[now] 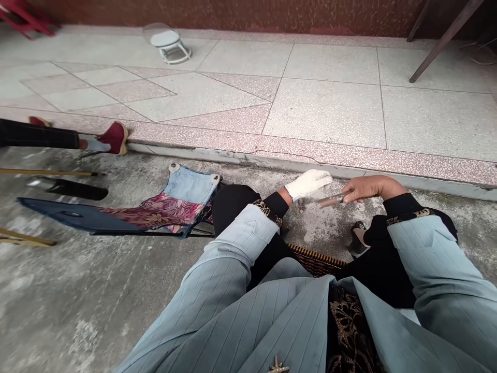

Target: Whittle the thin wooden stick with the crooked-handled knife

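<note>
My left hand [308,185] wears a white knitted glove, its fingers stretched to the right above the concrete; nothing shows in it, though the palm side is hidden. Close by on the right, my bare right hand [364,188] is closed around the end of a short brownish-grey tool [329,202]. The tool points left, its tip just below the gloved fingertips. Its exact kind is blurred. Both hands are between my knees, over the ground in front of a woven seat [316,259].
A low tiled step [330,114] runs across in front of me. To the left stands a folding chair [155,212] with patterned cloth. Beyond it are another person's leg and red shoe [113,139], and a dark bottle-like object [77,188]. A small white stool [173,45] stands on the tiles.
</note>
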### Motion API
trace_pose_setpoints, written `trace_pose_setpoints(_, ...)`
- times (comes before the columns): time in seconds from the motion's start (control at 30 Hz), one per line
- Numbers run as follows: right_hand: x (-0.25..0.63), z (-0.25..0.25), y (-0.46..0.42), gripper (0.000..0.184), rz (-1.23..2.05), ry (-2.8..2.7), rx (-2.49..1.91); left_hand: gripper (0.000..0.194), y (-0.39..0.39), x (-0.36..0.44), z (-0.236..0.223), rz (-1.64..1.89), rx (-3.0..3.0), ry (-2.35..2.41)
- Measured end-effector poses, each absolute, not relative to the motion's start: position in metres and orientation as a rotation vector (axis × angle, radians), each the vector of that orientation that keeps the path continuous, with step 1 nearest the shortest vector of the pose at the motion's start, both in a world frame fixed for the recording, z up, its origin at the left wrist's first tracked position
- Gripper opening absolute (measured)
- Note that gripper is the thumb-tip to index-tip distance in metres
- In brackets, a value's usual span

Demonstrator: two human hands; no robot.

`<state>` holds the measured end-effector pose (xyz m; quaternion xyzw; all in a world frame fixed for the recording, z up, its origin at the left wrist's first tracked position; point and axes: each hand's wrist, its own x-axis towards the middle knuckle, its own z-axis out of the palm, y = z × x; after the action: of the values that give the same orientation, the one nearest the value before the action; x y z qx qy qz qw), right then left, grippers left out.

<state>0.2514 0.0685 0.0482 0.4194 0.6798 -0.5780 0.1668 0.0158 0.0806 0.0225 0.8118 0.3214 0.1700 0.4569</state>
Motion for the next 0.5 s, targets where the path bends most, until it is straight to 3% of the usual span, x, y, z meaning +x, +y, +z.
trace_pose_setpoints(0.13, 0.245, 0.061, 0.059, 0.034, -2.009, 1.950, 0.998, 0.044, 0.076, 0.023, 0.012, 0.429, 1.795, 0.756)
trace_pose_setpoints(0.3, 0.264, 0.081, 0.064, 0.030, -2.328, 1.976, 1.851, 0.048, 0.066, 0.031, 0.002, 0.394, 1.798, 0.810)
trace_pose_setpoints(0.4, 0.270, 0.076, 0.071, 0.027, -2.250, 1.851, 2.256, 0.045, 0.062, 0.035, 0.002, 0.260, 2.090, 0.835)
trace_pose_setpoints(0.5, 0.267, 0.062, 0.076, 0.024, -1.820, 1.968, 2.324, 0.042, 0.062, 0.037, 0.007, 0.101, 2.385, 0.865)
